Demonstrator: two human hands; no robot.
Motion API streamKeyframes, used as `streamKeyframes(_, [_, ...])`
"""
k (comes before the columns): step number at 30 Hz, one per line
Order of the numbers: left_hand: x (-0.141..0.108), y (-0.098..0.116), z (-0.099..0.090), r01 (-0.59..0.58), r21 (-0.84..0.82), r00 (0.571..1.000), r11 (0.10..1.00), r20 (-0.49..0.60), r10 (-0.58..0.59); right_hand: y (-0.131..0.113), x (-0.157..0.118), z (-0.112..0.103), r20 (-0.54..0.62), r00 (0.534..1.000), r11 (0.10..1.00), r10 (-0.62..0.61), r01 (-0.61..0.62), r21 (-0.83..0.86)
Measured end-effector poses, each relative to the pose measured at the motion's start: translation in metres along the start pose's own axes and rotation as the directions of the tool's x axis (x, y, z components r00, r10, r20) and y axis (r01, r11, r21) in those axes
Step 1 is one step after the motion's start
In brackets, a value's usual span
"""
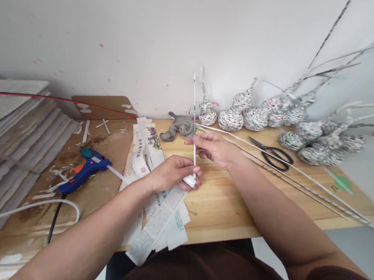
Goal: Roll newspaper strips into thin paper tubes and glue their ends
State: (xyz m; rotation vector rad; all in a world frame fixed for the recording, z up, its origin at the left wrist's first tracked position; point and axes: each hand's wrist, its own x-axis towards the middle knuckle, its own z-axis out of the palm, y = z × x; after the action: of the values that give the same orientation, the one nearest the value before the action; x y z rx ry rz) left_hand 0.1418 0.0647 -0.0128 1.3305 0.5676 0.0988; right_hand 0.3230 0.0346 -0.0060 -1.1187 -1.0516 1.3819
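Note:
Over the front of the wooden table, my left hand [178, 173] is closed around a small white piece, and a thin rolled paper tube [194, 109] meets it at its lower end. What exactly the white piece is, I cannot make out. Higher up, the fingers of my right hand [211, 148] pinch the same tube, which stands nearly upright, white with a green stretch. Printed newspaper strips [162, 219] lie under and in front of my left hand. A grey crumpled cloth [179, 126] lies just behind my hands.
Black-handled scissors [276, 158] and long paper tubes [306, 178] lie to the right. Several woven paper gourds [256, 118] stand along the wall. On the left, a blue glue gun [86, 175] rests on stained cardboard [104, 189] beside a newspaper stack [10, 144].

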Motion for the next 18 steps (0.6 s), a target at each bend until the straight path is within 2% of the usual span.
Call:
streamKeyframes(7, [0.000, -0.001, 0.001, 0.003, 0.026, 1.000, 1.000, 0.021, -0.004, 0.003, 0.001, 0.000, 0.009, 1.000, 1.000, -0.002, 0.002, -0.003])
streamKeyframes(11, [0.001, 0.001, 0.000, -0.012, 0.011, 0.999, 1.000, -0.032, 0.012, -0.002, 0.000, 0.004, -0.012, 1.000, 0.999, -0.023, 0.023, -0.039])
streamKeyframes(14, [0.001, 0.005, -0.005, -0.097, -0.050, 0.983, 0.994, -0.160, 0.088, -0.004, 0.000, 0.007, -0.125, 0.989, 0.993, -0.079, 0.066, -0.101])
streamKeyframes(16, [0.002, 0.008, -0.009, -0.176, -0.106, 0.943, 0.979, -0.302, 0.137, -0.003, 0.001, 0.009, -0.180, 0.976, 0.980, -0.119, 0.087, -0.179])
streamKeyframes(18, [0.003, 0.011, -0.014, -0.238, -0.161, 0.894, 0.958, -0.423, 0.151, 0.000, 0.002, 0.011, -0.161, 0.977, 0.956, -0.137, 0.087, -0.280])
